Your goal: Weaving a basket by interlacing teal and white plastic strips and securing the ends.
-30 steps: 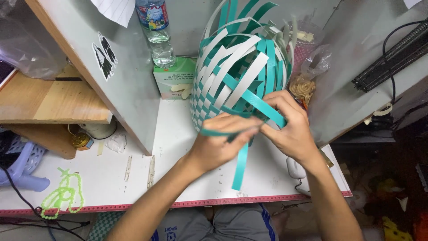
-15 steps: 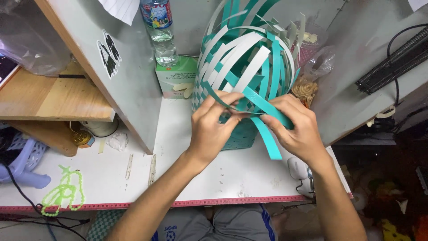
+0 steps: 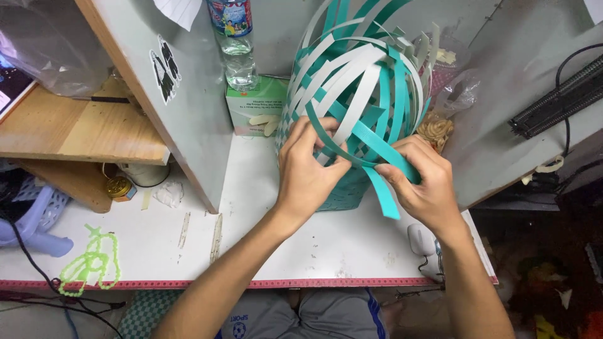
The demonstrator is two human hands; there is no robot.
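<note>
Nearest, both hands are on the half-woven basket (image 3: 358, 107) at mid-table (image 3: 251, 251): left hand (image 3: 308, 172) pinches white and teal strips at its near wall, right hand (image 3: 421, 182) grips a loose teal strip (image 3: 377, 169) whose free end hangs down. Left of the basket sits a green box (image 3: 251, 110); farther back stands a plastic bottle (image 3: 235, 44).

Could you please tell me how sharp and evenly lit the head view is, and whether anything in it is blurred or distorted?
Head view: the left hand, right hand and basket are sharp and evenly lit; the table is bright, with soft shadows under the forearms; the right edge falls into deep shadow; the bag at upper left shows mild glare; straight edges lean outwards, a wide-angle effect; no motion blur shows.
</note>
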